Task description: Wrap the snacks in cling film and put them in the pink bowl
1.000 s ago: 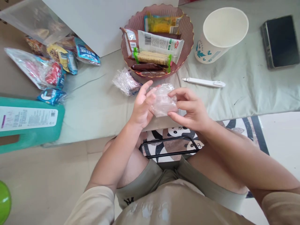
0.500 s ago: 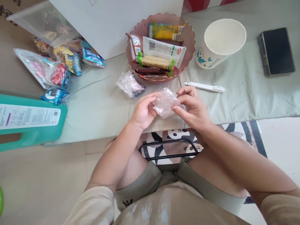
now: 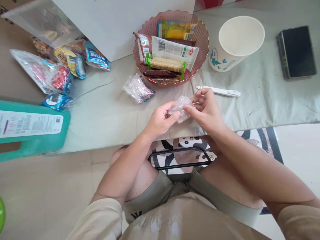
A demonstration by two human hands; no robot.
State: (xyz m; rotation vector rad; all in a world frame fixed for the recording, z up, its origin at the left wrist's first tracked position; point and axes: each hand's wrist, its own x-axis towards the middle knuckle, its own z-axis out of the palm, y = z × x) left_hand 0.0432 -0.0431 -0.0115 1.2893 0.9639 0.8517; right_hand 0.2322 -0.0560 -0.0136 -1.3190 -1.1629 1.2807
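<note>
A crumpled piece of clear plastic wrap (image 3: pixel 183 106) is held between my two hands, just above the cloth near the table's front edge. My left hand (image 3: pixel 163 119) grips its left side between thumb and fingers. On the opposite side, my right hand (image 3: pixel 205 110) pinches it with thumb and fingertips. Whether anything lies inside the wrap, I cannot tell. Just beyond my hands, a bundle in clear wrap (image 3: pixel 137 88) with something dark inside rests beside a pink ribbed bowl (image 3: pixel 205 56). A white utility knife (image 3: pixel 220 91) lies behind my right hand.
Packaged snacks fill the bowl. A paper cup (image 3: pixel 225 61) and a black boxy device (image 3: pixel 297 53) stand to the right. At left are several snack packets (image 3: pixel 62 78) and a teal jug (image 3: pixel 63 133). A white board (image 3: pixel 120 26) stands behind.
My left hand has moved right and its thumb now lies over the wrap. The wrap is bunched smaller between my hands. The view has shifted slightly.
</note>
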